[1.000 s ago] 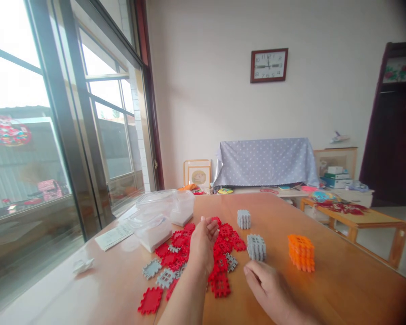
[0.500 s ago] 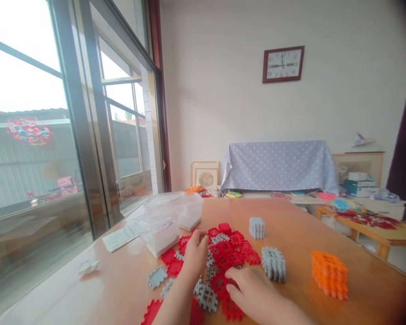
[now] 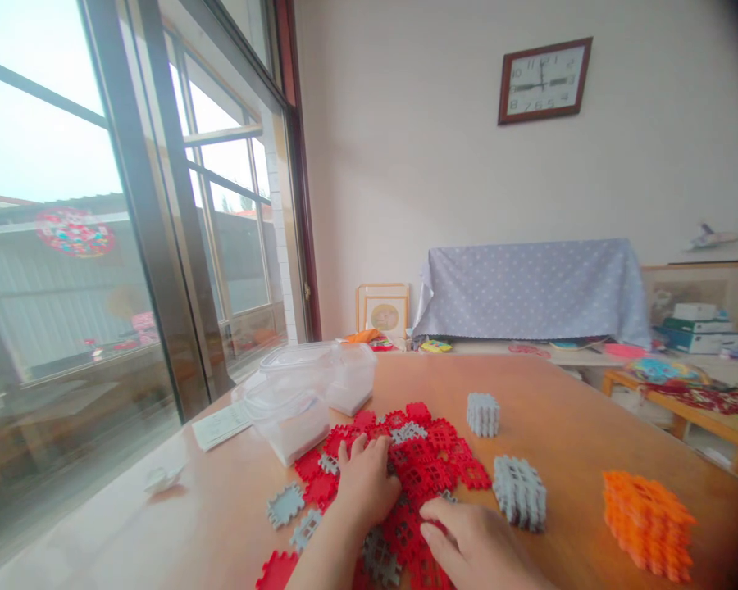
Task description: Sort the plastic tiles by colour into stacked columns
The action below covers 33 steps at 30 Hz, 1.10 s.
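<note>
Currently, red and grey toothed square plastic tiles are lying heaped on the brown worktop; left hand is resting over them, grip spread; right hand half-curled alongside, hold unclear; catching teeth could be dragging neighbours.

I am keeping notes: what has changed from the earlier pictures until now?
The left hand, earlier palm up, has turned down onto the red and grey pieces. The right hand has moved left, from in front of the nearer grey stack to the pieces' right edge. Whether either grips a piece is unclear. That stack, the farther grey stack and the orange stack stayed in place.
</note>
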{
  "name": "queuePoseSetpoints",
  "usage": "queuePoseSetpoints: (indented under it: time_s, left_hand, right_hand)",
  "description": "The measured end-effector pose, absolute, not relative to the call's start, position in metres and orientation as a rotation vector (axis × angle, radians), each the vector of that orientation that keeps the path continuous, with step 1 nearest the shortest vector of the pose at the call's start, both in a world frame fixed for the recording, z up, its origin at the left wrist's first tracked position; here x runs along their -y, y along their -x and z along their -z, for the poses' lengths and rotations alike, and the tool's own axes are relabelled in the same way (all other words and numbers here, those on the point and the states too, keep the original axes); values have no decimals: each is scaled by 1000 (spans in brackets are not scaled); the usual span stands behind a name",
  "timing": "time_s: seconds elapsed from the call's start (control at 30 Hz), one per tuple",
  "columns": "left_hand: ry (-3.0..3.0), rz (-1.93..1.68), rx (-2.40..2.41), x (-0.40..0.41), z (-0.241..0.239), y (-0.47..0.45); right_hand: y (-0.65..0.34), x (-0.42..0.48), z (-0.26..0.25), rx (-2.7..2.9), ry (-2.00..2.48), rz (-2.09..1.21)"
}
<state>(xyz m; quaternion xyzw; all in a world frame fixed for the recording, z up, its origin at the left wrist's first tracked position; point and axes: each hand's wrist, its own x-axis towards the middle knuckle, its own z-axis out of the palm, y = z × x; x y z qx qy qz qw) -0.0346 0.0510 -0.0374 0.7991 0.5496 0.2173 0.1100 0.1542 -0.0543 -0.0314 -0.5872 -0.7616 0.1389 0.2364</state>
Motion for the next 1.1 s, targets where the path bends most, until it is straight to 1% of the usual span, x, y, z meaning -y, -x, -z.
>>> queuePoseSetpoints:
  time_s: [0.13, 0.37, 0.5, 0.73, 0.9, 1.1]
  left_hand:
    - [-2404, -585, -1672, -48, 33, 31]
    - [-2421, -671, -1709, -47, 27, 27]
    - [-2331, -808, -1742, -52, 26, 31]
    - [-2261, -1224, -1620, -58, 26, 36]
    - [-2319, -1297, -1553, -55, 24, 33]
    - [-2242, -1376, -1453, -55, 31, 31]
  right_hand:
    - [-153, 55, 25, 2106, 1623, -395]
    - [-154, 55, 25, 2097, 1630, -400]
    - [-155, 55, 25, 2063, 1633, -418]
    - [-157, 56, 27, 2002, 1528, -451]
    - [-159, 55, 28, 1964, 1504, -455]
    - [-162, 55, 30, 1982, 1502, -466]
